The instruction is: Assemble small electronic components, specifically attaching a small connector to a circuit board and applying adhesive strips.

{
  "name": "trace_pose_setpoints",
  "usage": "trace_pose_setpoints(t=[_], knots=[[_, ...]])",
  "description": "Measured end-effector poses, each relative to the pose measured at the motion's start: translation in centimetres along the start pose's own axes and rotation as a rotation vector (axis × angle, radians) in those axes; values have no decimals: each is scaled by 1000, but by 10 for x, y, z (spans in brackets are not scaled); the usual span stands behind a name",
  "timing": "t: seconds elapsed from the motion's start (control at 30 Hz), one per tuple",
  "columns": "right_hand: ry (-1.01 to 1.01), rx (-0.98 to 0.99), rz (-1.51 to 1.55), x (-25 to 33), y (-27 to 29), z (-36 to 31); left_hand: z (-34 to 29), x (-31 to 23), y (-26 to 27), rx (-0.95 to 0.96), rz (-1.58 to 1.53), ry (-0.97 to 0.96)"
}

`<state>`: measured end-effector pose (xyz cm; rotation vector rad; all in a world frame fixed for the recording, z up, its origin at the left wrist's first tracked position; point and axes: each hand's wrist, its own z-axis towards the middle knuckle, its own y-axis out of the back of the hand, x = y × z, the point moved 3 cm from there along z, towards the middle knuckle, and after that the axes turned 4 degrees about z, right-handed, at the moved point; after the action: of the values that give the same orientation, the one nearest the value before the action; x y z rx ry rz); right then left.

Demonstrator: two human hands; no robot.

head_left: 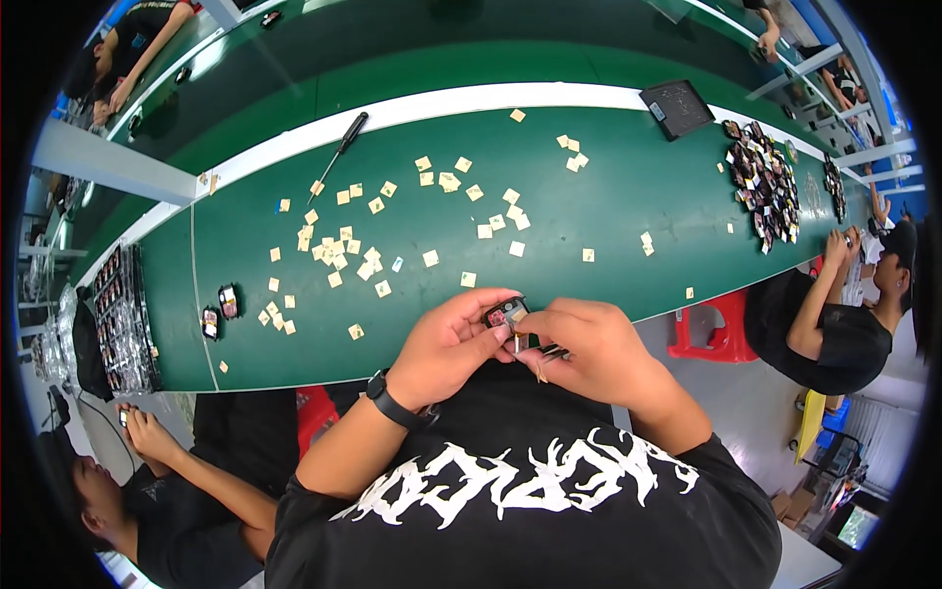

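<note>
Left hand (pixel 453 339): closed around the left side of a small black rounded-corner plastic device (pixel 499 311), thumb across its face.
Right hand (pixel 589 344): fingertips drawn in at the device's right side; a thin pale strip (pixel 541 371) shows beneath them. Whether these fingers pinch the strip cannot be told.
Device position: raised between both hands in front of the torso, just beyond the near edge of the long green counter (pixel 677 201).
Handling note: brace the device firmly with the left hand and let the right fingertips do the fine work; light pressure should spare the face. Keeping the left thumb off the spot being worked would likely help visibility.
Loose pieces: small cream square pieces (pixel 430 258) lie scattered ahead of the hands, some overlapping.
Left side: two black rounded units (pixel 229 301) sit near each other.
Far edge: black-handled screwdriver (pixel 350 135), left; shallow black rectangular tray (pixel 677 108), right.
Right end: heaped black units (pixel 765 187).
</note>
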<state>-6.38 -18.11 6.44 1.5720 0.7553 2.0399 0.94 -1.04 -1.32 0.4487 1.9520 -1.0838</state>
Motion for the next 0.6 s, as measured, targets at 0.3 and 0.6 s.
trace_pose_setpoints(t=[0.3, 0.6], knots=[[-379, -75, 358, -15, -9, -19, -1, -6, 6, -226, 203, -105], [-598, -140, 424, -16, -29, -11, -5, -10, 2, -340, 697, -360]])
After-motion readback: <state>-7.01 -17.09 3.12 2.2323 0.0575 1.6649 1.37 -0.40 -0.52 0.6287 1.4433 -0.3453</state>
